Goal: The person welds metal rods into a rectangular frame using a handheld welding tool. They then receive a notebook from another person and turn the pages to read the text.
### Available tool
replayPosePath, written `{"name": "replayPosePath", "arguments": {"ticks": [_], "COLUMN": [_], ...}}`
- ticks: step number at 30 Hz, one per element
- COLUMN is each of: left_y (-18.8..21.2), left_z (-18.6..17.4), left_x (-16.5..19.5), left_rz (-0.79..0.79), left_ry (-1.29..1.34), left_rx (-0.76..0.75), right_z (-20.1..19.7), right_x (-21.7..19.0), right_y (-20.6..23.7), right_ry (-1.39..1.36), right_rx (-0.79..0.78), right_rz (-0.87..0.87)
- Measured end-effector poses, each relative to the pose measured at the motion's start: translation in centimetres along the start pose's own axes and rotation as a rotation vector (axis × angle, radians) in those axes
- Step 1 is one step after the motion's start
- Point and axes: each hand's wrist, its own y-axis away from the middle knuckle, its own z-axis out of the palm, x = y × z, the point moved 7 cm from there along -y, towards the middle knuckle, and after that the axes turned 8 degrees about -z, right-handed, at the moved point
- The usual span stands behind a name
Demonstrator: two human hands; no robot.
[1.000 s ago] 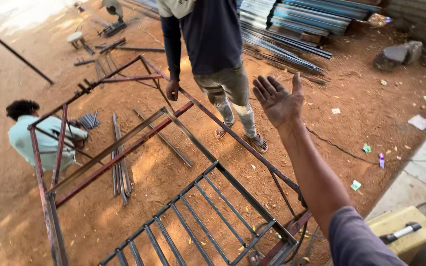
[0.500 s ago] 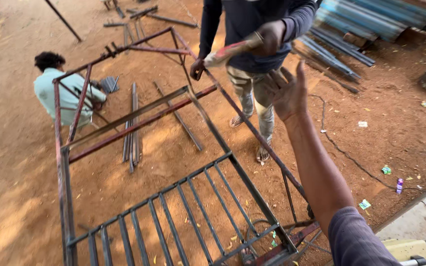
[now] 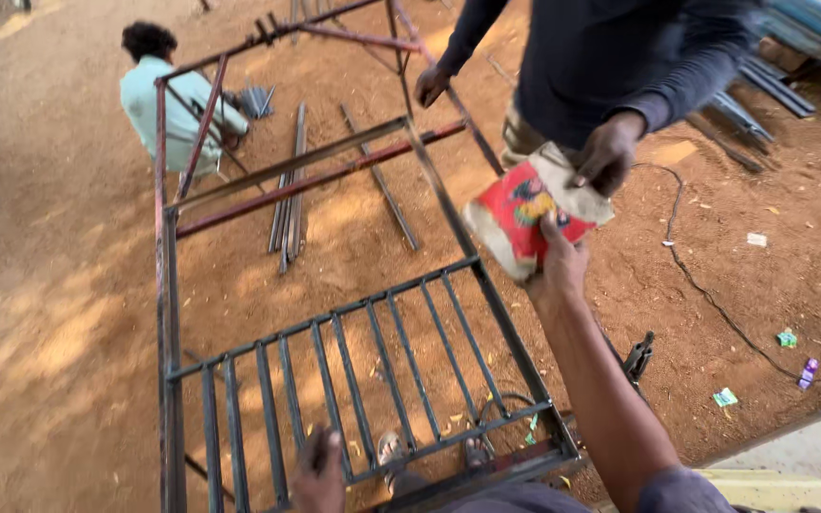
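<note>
left hand (image 3: 318, 472) low at frame bottom, fingers curled on a bar of the metal frame (image 3: 168, 313) | right hand (image 3: 563, 266) raised, fingers grasping the red packet (image 3: 525, 217) above the frame's far rail | co-worker's hand (image 3: 605, 157) also grips the packet; handover under way, judged unfinished | loose bars (image 3: 289, 190), crouching person (image 3: 178, 104), cable (image 3: 705, 285) on dirt

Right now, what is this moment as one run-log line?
right hand: grips red packet from below | co-worker's hand: holds packet's top | left hand: on metal frame | seated person: beyond frame
</note>
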Motion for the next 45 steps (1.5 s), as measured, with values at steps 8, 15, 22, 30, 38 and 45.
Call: {"name": "replayPosePath", "arguments": {"ticks": [8, 15, 22, 30, 38, 45], "left_y": [7.7, 11.7, 11.2, 9.8, 8.6, 9.1], "left_z": [8.8, 11.3, 11.5, 11.4, 11.1, 11.7], "left_x": [7.6, 9.4, 7.2, 5.5, 6.1, 6.1], "left_rz": [-0.450, -0.566, -0.392, -0.545, -0.631, -0.589], "left_ry": [0.550, 0.616, 0.240, 0.561, 0.867, 0.757], "left_rx": [-0.828, -0.942, -0.814, -0.804, -0.839, -0.883], "right_z": [-3.6, -6.5, -5.6, -5.6, -5.0, -3.7], "right_x": [9.3, 12.3, 12.9, 10.7, 6.6, 5.1], "right_y": [15.0, 21.7, 25.2, 23.9, 20.7, 21.1], "right_ry": [0.292, 1.177, 0.945, 0.976, 1.084, 1.131], "right_rx": [-0.367, -0.807, -1.054, -0.901, -0.584, -0.565], "right_rz": [0.677, 0.578, 0.649, 0.820, 0.732, 0.756]}}
